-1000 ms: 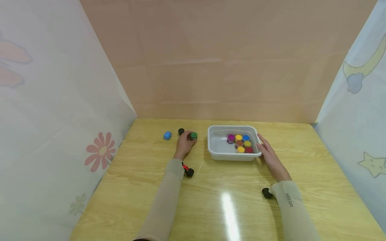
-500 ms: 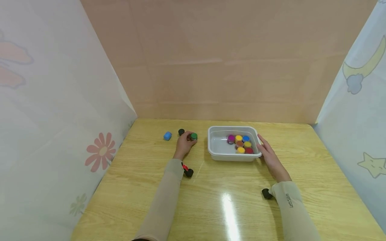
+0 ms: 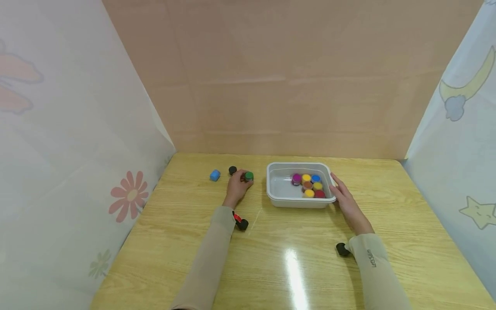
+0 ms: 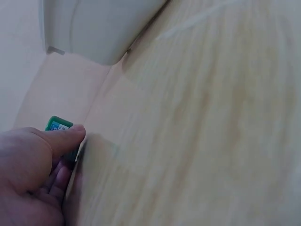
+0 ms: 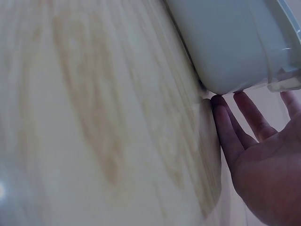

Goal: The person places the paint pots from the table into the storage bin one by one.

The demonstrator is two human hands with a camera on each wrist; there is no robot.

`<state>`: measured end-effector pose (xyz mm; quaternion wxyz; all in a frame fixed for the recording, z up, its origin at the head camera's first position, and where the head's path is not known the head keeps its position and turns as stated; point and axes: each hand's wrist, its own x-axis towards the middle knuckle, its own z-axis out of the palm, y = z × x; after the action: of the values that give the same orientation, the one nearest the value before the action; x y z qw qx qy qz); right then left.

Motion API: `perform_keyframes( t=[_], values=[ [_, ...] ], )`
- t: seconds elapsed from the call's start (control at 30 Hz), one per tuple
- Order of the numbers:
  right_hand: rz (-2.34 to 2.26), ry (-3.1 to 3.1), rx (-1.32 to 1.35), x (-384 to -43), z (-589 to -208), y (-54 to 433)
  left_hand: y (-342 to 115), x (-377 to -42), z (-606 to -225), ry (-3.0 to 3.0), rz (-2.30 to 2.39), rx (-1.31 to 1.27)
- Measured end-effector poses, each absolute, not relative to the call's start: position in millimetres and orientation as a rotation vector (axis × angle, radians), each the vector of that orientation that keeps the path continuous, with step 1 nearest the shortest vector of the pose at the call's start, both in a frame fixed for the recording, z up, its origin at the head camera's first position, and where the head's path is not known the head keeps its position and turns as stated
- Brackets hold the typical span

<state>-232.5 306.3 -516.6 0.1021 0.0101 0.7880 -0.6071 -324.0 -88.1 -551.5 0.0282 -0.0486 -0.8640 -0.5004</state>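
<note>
In the head view, my left hand (image 3: 237, 188) pinches a small paint jar with a green lid (image 3: 249, 176) between thumb and fingers, on the table left of a white plastic container. The left wrist view shows the jar's label (image 4: 59, 126) just past the thumb. My right hand (image 3: 348, 207) touches the right end of the white container (image 3: 288, 202). Its fingers (image 5: 252, 113) look nearly straight against the outer wall in the right wrist view. Inside the container, toward its right side, stand several jars with purple (image 3: 296, 179), yellow, blue, brown and red lids.
A black-lidded jar (image 3: 232, 170) stands just behind the left hand. Farther left is a blue jar (image 3: 215, 175), apparently on its side. Black wrist cameras (image 3: 242, 224) sit by both sleeves. Patterned sheets (image 3: 131, 193) and a brown backdrop (image 3: 286, 107) enclose the wooden table (image 3: 271, 267).
</note>
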Motion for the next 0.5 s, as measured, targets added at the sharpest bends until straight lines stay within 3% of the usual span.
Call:
perform_keyframes(
  t=[0.5],
  values=[
    [-1.835,2.312,0.018,-231.3,-517.8,306.8,-87.1,-319.5,-536.8,-2.436,-1.806,-0.167]
  ],
)
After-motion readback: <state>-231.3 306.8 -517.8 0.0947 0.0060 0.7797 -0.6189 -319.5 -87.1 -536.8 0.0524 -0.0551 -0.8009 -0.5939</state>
